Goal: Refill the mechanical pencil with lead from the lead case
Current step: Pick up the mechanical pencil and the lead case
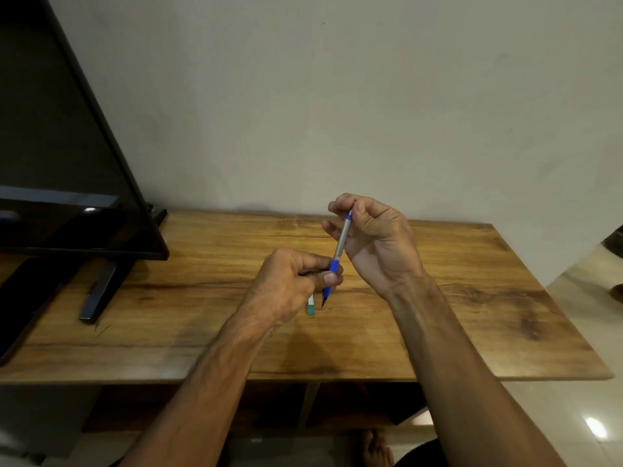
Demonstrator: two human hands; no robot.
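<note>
— While you hold it up, what grips what?
— My left hand (296,281) pinches the blue rubber grip of the grey-barrelled mechanical pencil (341,242), tip down. My right hand (377,241) pinches its blue top cap (349,215). The pencil hangs tilted over the middle of the wood-grain table (472,298). The small green-and-white lead case (310,306) lies on the table, just under my left hand.
— What might go wrong?
— I judge the cap could slip free and roll off the front edge, and thin lead could snap if forced.
— And around you?
— A black television (60,163) stands at the left end, a plain pale wall (337,96) rises behind the back edge, and glossy floor tiles (573,416) lie beyond the right edge.
</note>
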